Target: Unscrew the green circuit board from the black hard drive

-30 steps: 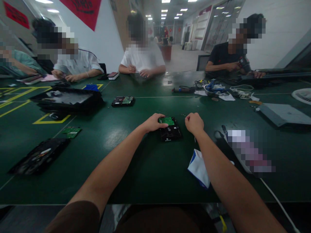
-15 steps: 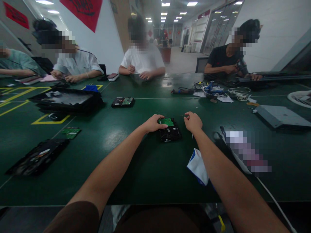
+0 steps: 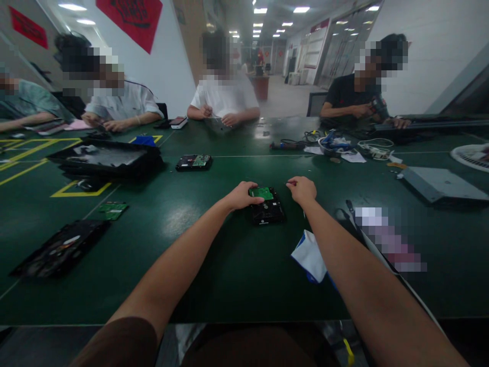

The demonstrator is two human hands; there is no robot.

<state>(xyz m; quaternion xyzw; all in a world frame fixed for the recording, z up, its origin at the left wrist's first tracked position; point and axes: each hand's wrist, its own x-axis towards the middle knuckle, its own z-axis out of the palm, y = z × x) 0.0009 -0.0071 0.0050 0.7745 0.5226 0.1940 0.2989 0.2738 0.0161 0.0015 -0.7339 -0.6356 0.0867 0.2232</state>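
A black hard drive (image 3: 270, 211) with a green circuit board (image 3: 263, 193) on its upper face lies flat on the table in front of me. My left hand (image 3: 244, 195) grips its left side, thumb over the board's edge and fingers at the far side. Just right of the drive and apart from it, my right hand (image 3: 301, 191) is closed with its fingertips pinched. A thin rod-like tool (image 3: 304, 214) shows below that hand; the rest of it is hidden in the palm. A white and blue cloth-like piece (image 3: 310, 256) lies beside my right forearm.
Another hard drive (image 3: 194, 162) lies farther back. On the left are a black tray (image 3: 110, 155), a loose green board (image 3: 113, 210) and a black casing (image 3: 61, 247). A grey metal box (image 3: 446, 183), cables (image 3: 334, 140) and a corded device (image 3: 376, 244) sit right. Several people work across the table.
My right hand has shifted very slightly left, and its fingers have turned a little. My left hand and the hard drive stay in place.
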